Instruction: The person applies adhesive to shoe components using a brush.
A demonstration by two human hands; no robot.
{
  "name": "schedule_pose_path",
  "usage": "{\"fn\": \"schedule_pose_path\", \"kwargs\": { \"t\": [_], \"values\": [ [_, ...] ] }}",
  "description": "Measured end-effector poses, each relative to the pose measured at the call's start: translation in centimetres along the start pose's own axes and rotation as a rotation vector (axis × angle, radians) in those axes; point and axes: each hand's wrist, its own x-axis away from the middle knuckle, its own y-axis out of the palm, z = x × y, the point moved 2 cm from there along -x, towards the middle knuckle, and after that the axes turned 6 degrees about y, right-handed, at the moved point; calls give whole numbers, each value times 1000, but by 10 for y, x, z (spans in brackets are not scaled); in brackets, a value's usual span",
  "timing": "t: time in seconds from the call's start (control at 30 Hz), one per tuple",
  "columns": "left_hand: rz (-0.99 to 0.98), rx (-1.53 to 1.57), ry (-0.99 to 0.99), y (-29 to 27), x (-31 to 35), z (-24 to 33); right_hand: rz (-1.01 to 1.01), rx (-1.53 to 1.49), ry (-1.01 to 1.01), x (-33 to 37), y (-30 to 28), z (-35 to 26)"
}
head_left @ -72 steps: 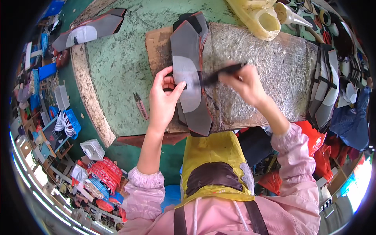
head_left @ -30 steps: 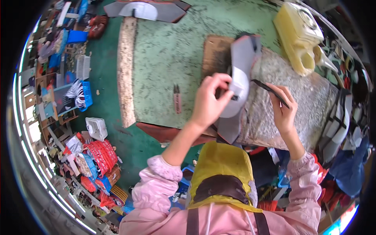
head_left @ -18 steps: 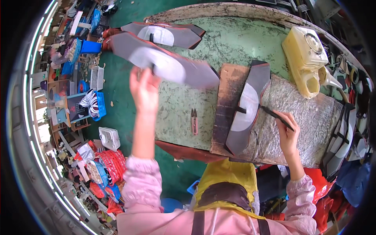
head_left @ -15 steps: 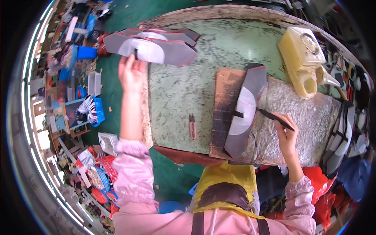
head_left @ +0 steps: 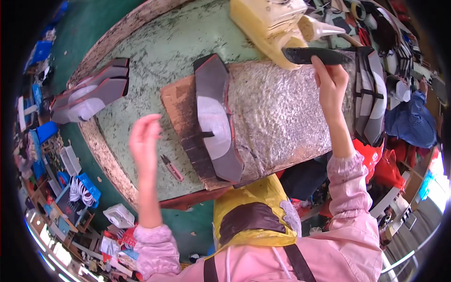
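Note:
My right hand [head_left: 332, 80] grips a long black brush-like tool [head_left: 324, 56]. The tool lies across the mouth of a yellowish plastic jug [head_left: 268, 21] with its top cut open; I cannot make out its tip. Over the table's left part my left hand [head_left: 144, 136] hovers with nothing in it, fingers loosely stretched and blurred. A grey shaped panel [head_left: 215, 110] with a light half-round patch, red edging and a small black tab lies across a brown cardboard piece [head_left: 174, 99]. Similar panels [head_left: 91, 91] rest overlapping at the table's left edge.
Small pink-handled thread snips [head_left: 172, 168] lie near my left hand. A crinkled silvery sheet [head_left: 282, 110] covers the table's right part, with more panels [head_left: 369, 96] stacked at its end. A pale funnel [head_left: 322, 29] stands beside the jug. Another person's striped blue sleeve [head_left: 413, 120] shows at right.
My left hand has let go of a panel at the left edge and drawn back toward me. My right hand has carried the tool from the middle panel's edge to the jug. The view has turned rightward.

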Motion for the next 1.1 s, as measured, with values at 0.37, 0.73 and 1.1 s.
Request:
{"fn": "schedule_pose_path", "kwargs": {
  "t": [0.37,0.73,1.1],
  "values": [
    [-133,-168,12,92,24,23,-663,343,-259,53,67,0],
    [-45,-173,121,95,30,11,-993,254,-632,117,19,25],
    [-45,-134,167,94,32,5,-1048,351,-687,153,-10,52]
  ]
}}
